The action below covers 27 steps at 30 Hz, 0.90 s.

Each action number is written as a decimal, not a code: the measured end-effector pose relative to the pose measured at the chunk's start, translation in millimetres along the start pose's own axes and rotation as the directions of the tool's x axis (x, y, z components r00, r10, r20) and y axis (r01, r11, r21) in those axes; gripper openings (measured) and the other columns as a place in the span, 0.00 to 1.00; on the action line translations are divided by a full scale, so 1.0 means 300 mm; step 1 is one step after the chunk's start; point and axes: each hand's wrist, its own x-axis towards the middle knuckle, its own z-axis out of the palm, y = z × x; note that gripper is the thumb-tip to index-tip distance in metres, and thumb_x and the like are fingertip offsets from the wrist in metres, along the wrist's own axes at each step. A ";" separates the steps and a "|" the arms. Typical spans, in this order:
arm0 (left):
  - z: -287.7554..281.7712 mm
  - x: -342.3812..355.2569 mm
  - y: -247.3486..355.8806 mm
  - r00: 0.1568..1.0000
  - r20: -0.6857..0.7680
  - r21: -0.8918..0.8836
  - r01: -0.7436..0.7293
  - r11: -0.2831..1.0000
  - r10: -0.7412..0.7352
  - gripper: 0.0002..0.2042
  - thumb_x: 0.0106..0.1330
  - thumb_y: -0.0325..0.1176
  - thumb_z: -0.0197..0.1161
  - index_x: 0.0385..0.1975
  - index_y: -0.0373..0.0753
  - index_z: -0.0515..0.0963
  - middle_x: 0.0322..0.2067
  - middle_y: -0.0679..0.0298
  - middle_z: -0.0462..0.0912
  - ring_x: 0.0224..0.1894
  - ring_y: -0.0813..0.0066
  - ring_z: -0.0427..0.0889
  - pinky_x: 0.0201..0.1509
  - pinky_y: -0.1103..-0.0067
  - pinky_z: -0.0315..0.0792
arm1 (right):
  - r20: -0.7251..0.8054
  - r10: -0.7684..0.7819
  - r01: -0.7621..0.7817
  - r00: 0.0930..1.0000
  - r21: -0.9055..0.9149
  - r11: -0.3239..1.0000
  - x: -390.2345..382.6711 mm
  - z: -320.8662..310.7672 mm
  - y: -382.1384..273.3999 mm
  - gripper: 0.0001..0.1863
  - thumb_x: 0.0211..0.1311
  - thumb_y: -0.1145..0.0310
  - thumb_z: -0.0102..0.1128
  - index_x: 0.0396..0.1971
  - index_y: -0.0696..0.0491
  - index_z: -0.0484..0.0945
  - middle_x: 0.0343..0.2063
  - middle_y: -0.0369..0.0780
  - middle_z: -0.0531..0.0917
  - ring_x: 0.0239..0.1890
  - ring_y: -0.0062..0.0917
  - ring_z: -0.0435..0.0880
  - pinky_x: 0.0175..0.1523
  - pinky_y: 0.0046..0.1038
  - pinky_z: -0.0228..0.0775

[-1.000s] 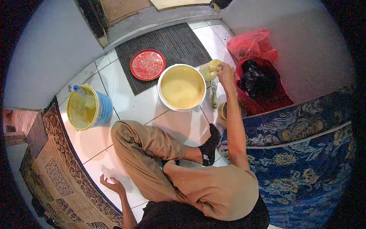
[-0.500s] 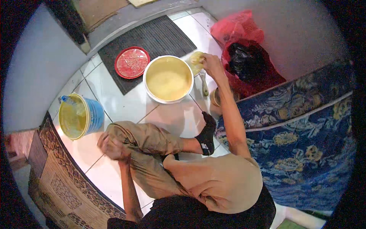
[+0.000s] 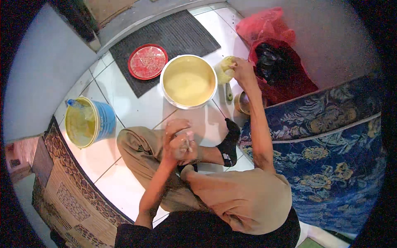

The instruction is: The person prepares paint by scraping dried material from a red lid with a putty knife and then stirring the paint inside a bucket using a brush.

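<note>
My right hand point(image 3: 244, 71) pinches a translucent, pale yellow item point(image 3: 224, 71), apparently a plastic bag, just right of a white-rimmed tub point(image 3: 188, 82) of creamy yellow liquid. A green-handled tool point(image 3: 228, 93) lies below that hand, and a small can point(image 3: 242, 103) stands beside it, partly hidden by my forearm. My left hand point(image 3: 179, 141) is raised over my crossed legs, below the tub; motion smears its fingers, so I cannot make out their shape or whether they hold anything.
A red lid point(image 3: 147, 62) lies on a dark mat point(image 3: 194, 37). A blue bucket point(image 3: 103, 122) stands left, with a blue-tipped item inside. Red bags point(image 3: 304, 78) lean by the right wall. Floral padded fabric point(image 3: 322, 165) fills the right side; a patterned rug point(image 3: 74, 186) lies left.
My left hand has risen from the lower left, past my knee, to the middle above my legs. My right hand stays on the yellow item. The view has shifted.
</note>
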 end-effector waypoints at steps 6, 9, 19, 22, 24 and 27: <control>-0.028 0.006 0.035 0.978 0.157 0.164 0.111 0.980 -0.137 0.21 0.45 0.21 0.61 0.44 0.39 0.73 0.39 0.53 0.80 0.37 0.55 0.81 0.41 0.64 0.75 | 0.139 0.107 -0.137 0.985 0.229 0.964 0.019 0.038 -0.109 0.14 0.56 0.81 0.56 0.43 0.61 0.78 0.41 0.52 0.83 0.45 0.45 0.83 0.47 0.39 0.76; -0.006 0.045 0.061 0.977 0.210 0.039 -0.031 0.999 0.022 0.21 0.45 0.20 0.61 0.43 0.37 0.75 0.39 0.53 0.81 0.36 0.56 0.81 0.40 0.64 0.75 | 0.108 0.074 -0.092 0.991 0.170 0.981 -0.039 0.103 0.113 0.11 0.59 0.80 0.56 0.43 0.60 0.77 0.40 0.54 0.82 0.43 0.46 0.83 0.46 0.37 0.76; 0.058 0.302 -0.050 0.974 0.184 0.330 0.067 0.942 -0.133 0.28 0.44 0.29 0.70 0.50 0.37 0.71 0.42 0.51 0.78 0.46 0.49 0.77 0.49 0.60 0.71 | -0.039 -0.107 0.108 0.993 0.025 0.994 0.002 0.024 -0.004 0.13 0.55 0.77 0.59 0.42 0.59 0.77 0.39 0.51 0.81 0.43 0.50 0.79 0.50 0.41 0.71; 0.176 0.515 -0.124 0.925 0.374 0.273 -0.041 0.961 -0.067 0.35 0.44 0.36 0.77 0.56 0.39 0.70 0.49 0.50 0.78 0.55 0.46 0.75 0.59 0.61 0.71 | -0.049 -0.072 0.074 0.996 0.034 0.997 -0.007 -0.037 0.011 0.15 0.52 0.78 0.60 0.42 0.59 0.77 0.40 0.51 0.80 0.46 0.49 0.78 0.52 0.42 0.71; 0.278 0.576 -0.224 0.860 0.508 0.260 -0.103 0.960 -0.046 0.39 0.43 0.38 0.77 0.59 0.39 0.67 0.50 0.50 0.77 0.56 0.46 0.74 0.60 0.62 0.71 | -0.115 -0.082 0.094 0.990 0.099 0.991 0.002 -0.110 -0.041 0.15 0.51 0.79 0.62 0.42 0.59 0.77 0.41 0.51 0.80 0.45 0.49 0.79 0.50 0.42 0.72; 0.362 0.589 -0.336 0.732 0.676 0.246 -0.119 0.962 -0.082 0.44 0.43 0.40 0.78 0.63 0.39 0.63 0.52 0.48 0.77 0.57 0.47 0.75 0.60 0.62 0.72 | -0.156 -0.021 0.044 0.988 0.147 0.988 0.028 -0.169 -0.135 0.15 0.51 0.79 0.63 0.41 0.59 0.77 0.41 0.50 0.81 0.45 0.48 0.79 0.49 0.43 0.73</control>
